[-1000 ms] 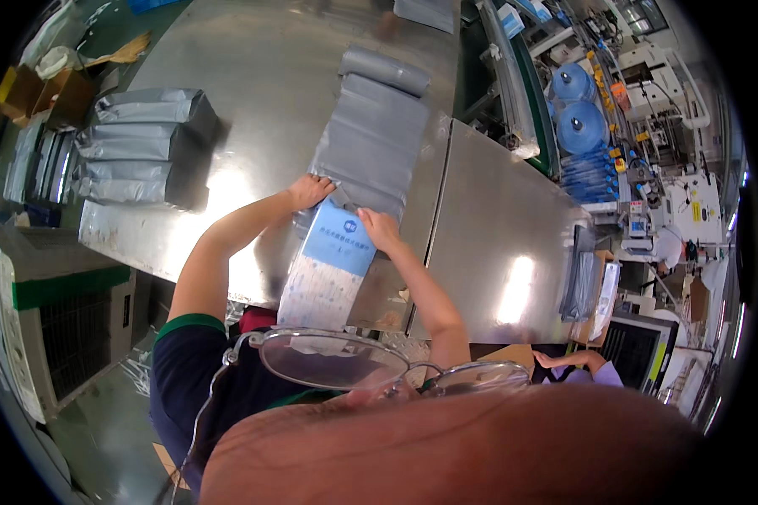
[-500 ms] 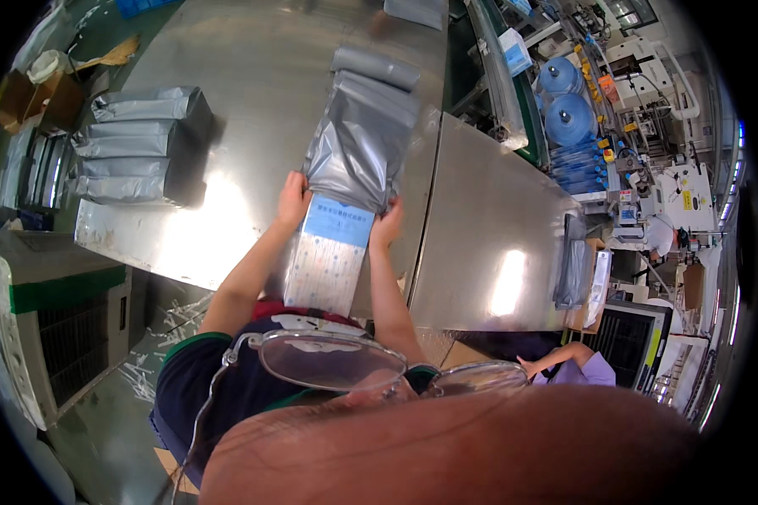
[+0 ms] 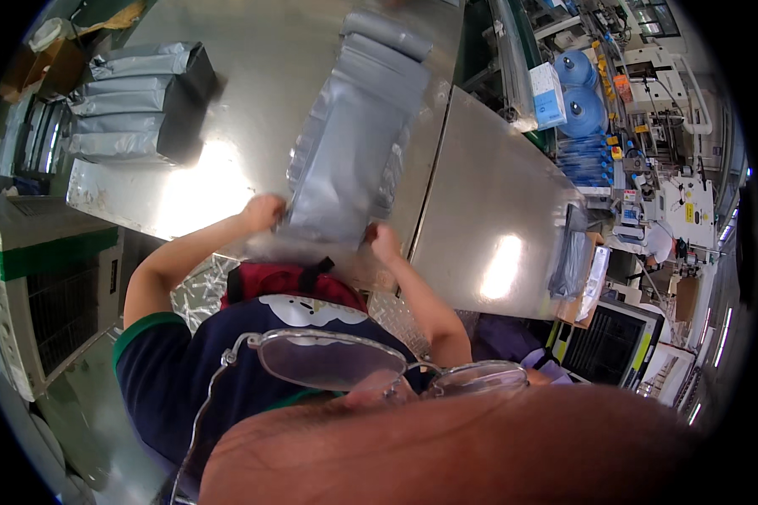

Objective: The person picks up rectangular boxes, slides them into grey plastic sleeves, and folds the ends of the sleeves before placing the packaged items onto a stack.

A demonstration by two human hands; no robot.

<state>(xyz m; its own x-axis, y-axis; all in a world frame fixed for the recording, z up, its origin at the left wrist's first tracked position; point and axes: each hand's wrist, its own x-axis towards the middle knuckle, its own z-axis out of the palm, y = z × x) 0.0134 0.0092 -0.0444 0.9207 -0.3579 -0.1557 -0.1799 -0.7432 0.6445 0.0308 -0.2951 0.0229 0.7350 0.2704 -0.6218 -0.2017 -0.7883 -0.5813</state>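
A long grey plastic bag (image 3: pixel 337 160) lies lengthwise on the metal table in front of me, its near end smeared by motion. At its near left corner my left hand (image 3: pixel 263 212) is closed on the bag's edge. My right hand (image 3: pixel 384 242) is closed on the near right corner. No part of the white and blue box shows; the bag hides whatever lies within it. More grey bags (image 3: pixel 387 35) lie folded or stacked under and beyond its far end.
Several filled grey packages (image 3: pixel 122 101) stand in a row on the left of the metal table (image 3: pixel 488 202). A conveyor (image 3: pixel 514 67) carrying a white and blue box (image 3: pixel 547 97) runs at the far right. Grey bags (image 3: pixel 571 261) sit by the right edge. A boxy machine (image 3: pixel 55 286) stands left.
The white and blue box went from half exposed to out of sight under the grey bag. Both hands moved nearer to me and apart, drawing the bag's near end along.
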